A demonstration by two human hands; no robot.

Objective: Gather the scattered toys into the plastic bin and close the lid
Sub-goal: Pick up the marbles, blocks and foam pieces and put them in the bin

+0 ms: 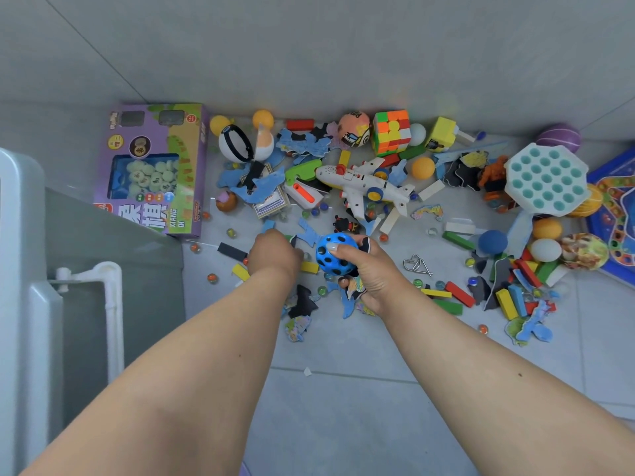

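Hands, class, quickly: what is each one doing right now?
Left hand: curled over floor pieces; grip cannot be told.
Right hand: closed on blue holed ball and puzzle pieces.

Bin [20, 269] stood left of the game box [154, 170]. Airplane [364, 185] lay right of the box, cube [391, 132] behind it, ball [336, 254] before it.

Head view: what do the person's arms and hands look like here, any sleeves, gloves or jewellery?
Both forearms are bare up to the frame edge, with no sleeves in view. The left hand and right hand wear no gloves; no rings, watch or bracelets show. The right thumbnail looks plain. A few small dark moles dot each forearm.
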